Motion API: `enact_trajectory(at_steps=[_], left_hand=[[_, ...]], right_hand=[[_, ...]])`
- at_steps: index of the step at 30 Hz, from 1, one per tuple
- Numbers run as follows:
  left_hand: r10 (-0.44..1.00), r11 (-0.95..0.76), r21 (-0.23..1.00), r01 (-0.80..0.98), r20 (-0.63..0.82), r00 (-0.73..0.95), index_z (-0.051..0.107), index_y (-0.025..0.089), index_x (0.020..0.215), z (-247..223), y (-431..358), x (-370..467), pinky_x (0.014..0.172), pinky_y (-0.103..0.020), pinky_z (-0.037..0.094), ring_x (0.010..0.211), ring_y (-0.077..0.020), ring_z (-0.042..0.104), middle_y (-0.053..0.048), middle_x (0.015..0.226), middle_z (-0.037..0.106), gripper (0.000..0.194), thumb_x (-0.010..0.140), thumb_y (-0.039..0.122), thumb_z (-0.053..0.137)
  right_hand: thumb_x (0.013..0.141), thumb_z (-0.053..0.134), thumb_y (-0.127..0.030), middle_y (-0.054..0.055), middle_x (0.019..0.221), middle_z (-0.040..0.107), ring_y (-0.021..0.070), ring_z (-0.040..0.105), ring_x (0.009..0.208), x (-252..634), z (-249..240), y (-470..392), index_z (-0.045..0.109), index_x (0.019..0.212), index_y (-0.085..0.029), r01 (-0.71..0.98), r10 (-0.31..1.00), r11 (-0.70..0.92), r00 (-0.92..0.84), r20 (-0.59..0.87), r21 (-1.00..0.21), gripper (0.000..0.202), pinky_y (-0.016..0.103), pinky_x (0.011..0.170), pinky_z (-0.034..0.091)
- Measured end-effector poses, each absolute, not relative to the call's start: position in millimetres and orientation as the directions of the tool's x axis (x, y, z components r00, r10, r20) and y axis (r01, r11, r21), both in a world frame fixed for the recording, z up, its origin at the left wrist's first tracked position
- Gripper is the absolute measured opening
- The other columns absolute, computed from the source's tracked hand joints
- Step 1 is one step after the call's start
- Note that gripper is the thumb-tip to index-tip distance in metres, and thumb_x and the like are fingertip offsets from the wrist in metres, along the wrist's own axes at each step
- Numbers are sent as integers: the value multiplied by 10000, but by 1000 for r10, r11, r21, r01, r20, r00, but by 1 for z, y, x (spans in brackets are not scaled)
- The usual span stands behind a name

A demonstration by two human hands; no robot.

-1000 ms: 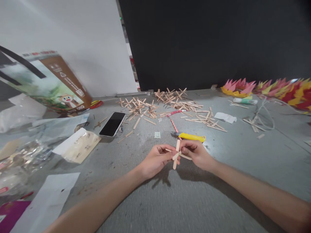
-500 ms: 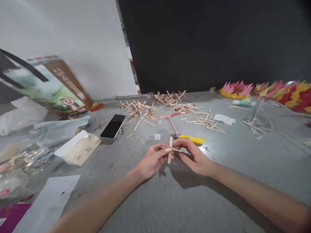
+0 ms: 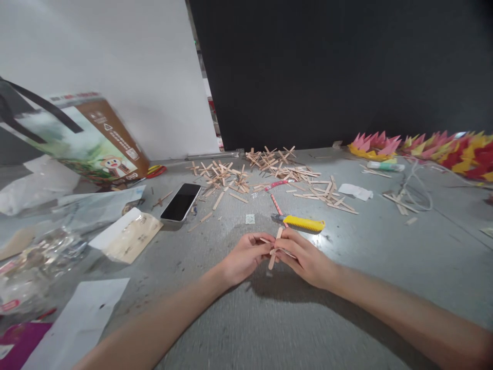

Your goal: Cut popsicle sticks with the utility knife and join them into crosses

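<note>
Between my two hands, just above the grey table, is a small cross-shaped piece of wooden craft sticks [image 3: 272,263]. My left hand [image 3: 246,257] pinches it from the left with thumb and fingers. From the right, my right hand [image 3: 308,256] closes its fingers and thumb on the same sticks, hiding part of the joint. One stick points up and down, while others stick out sideways. Just beyond the fingers lies a yellow utility knife [image 3: 303,223], with a red-and-white striped strip [image 3: 276,203] by its tip.
Behind lie a heap of crossed sticks [image 3: 221,173] and loose sticks [image 3: 331,196]. A phone [image 3: 181,201], a packet [image 3: 133,236] and a printed bag [image 3: 103,144] are to the left. Paper crowns [image 3: 374,145], a glue tube [image 3: 385,166] and a cable [image 3: 414,192] are to the right.
My hands and the stick piece have come slightly lower and nearer to me. My right hand has moved in and closed its fingers over the sticks, which are now tilted.
</note>
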State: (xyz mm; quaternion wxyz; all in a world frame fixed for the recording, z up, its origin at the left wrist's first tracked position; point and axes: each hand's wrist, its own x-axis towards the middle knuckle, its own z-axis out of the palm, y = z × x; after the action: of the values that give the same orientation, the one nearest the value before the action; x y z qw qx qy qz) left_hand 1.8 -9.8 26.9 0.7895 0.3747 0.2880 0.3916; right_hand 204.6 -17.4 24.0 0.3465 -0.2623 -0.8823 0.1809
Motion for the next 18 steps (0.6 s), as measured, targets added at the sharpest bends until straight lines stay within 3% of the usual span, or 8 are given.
enact_trajectory(at_steps=[14,18], left_hand=[[837,432,805,-407,-190,513,772,106,825,28,-15,6,651,-266,520,638,-151,697,-59,753,749,309,686,320,948],[834,424,808,-409,-173,524,765,115,823,27,-12,3,664,-267,514,649,-152,693,-58,748,747,290,696,309,940]], right_hand=[[1097,471,-301,39,1027,541,181,541,907,213,20,-13,546,1133,-259,198,641,668,-642,421,-717,94,311,842,485],[1108,415,-413,57,1009,611,208,556,947,214,30,-12,579,1172,-242,98,620,624,-665,415,-775,246,362,895,454]])
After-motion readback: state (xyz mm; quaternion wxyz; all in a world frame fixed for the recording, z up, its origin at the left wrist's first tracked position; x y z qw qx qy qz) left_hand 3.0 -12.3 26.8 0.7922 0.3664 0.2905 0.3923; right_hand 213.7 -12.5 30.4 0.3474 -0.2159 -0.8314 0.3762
